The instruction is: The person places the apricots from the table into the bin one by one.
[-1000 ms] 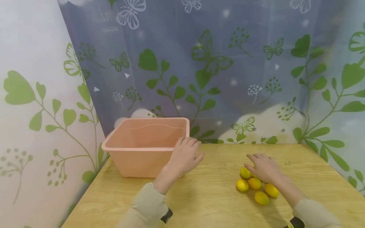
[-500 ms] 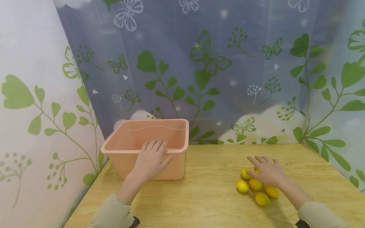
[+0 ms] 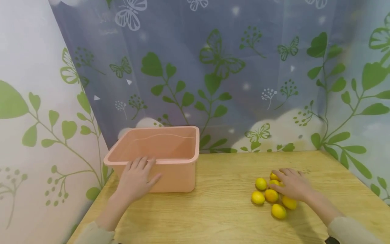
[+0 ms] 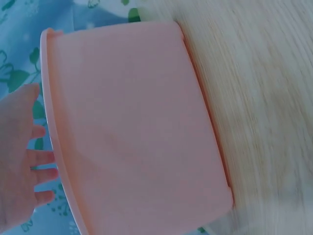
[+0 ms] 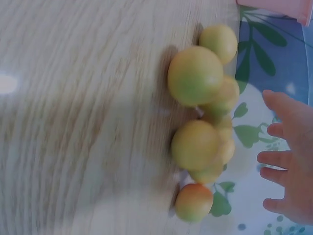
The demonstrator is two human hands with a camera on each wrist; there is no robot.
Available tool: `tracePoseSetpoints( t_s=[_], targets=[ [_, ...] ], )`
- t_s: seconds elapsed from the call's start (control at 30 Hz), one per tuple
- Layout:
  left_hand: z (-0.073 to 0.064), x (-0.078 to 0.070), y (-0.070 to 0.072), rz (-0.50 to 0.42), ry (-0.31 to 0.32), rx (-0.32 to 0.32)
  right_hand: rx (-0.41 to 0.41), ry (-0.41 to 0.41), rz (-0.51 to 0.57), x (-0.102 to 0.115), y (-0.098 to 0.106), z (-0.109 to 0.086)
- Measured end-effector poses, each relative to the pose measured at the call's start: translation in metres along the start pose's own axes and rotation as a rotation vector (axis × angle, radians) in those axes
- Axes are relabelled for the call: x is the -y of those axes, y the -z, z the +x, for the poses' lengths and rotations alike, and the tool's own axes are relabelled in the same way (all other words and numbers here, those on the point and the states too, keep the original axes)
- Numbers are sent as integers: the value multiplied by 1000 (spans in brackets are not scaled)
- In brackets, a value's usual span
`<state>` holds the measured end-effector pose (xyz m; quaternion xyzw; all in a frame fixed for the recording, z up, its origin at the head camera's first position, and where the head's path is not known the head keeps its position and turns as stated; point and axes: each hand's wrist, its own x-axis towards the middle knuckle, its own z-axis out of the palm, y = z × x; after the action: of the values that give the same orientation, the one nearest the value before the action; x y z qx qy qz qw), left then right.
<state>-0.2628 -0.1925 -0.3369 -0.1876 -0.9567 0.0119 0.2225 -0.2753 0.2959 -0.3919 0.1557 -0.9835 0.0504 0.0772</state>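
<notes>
A pink plastic basin [image 3: 170, 176] stands at the left back of the table. At its near rim is my left hand [image 3: 135, 181], fingers extended; in the left wrist view the fingertips [image 4: 45, 174] reach the rim, but I cannot tell whether they touch. My right hand [image 3: 294, 184] is over a cluster of small yellow lemon-like fruits [image 3: 271, 195], partly hiding those at the back. In the right wrist view, its spread fingers [image 5: 274, 158] are apart from the fruits [image 5: 195, 145] and hold nothing. One fruit [image 5: 194, 203] has an orange-red end.
The light wooden table [image 3: 210, 210] runs between the basin and the fruits. Behind it hangs a blue cloth [image 3: 237, 91] printed with leaves and butterflies. A pale patterned cloth [image 3: 45, 152] covers the left side.
My left hand has moved left, from the basin's right front corner along its near side. My right hand has shifted slightly right, so more fruits show. The head view has shifted a little.
</notes>
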Motion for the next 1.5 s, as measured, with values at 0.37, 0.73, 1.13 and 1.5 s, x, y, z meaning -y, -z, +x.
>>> tracePoseSetpoints(
  t_s=[0.37,0.73,1.13,1.5],
  targets=[
    [-9,14,1,20,10,-38,-14,-11,-44,-26,-6,-6],
    [-16,22,2,47,13,-35,98,14,-35,-49,-10,-6],
    [-8,25,10,63,-25,6,115,65,-38,-60,-16,-2],
    [-7,26,13,66,-45,60,129,69,-49,-63,-24,6]
  ],
)
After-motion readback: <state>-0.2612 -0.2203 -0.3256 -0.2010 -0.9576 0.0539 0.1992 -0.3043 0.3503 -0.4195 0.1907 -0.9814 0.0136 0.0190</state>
